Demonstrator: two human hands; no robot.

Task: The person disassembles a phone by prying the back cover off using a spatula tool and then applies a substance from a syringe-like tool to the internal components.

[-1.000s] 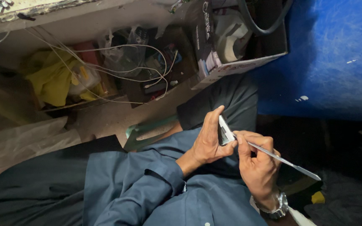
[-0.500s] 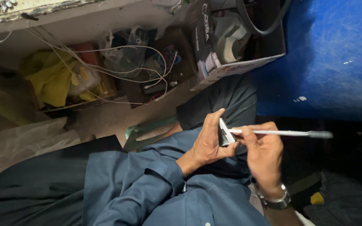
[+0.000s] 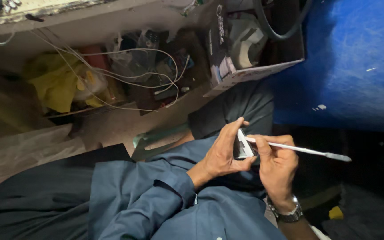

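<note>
My left hand grips a small flat device with a pale edge, held upright over my lap. My right hand, with a metal wristwatch on its wrist, pinches a long thin white tool whose tip meets the device's edge. The tool's far end points right, over the dark floor. Both blue sleeves fill the lower middle of the view.
An open cardboard box with pale parts and a dark cable stands ahead. A shelf nook holds yellow cloth, clear bags and white wires. A blue barrel rises at the right. A clear plastic bag lies at the left.
My right hand has swung the white tool from pointing down-right to nearly level, then tilted it slightly down. My left hand keeps its hold on the device.
</note>
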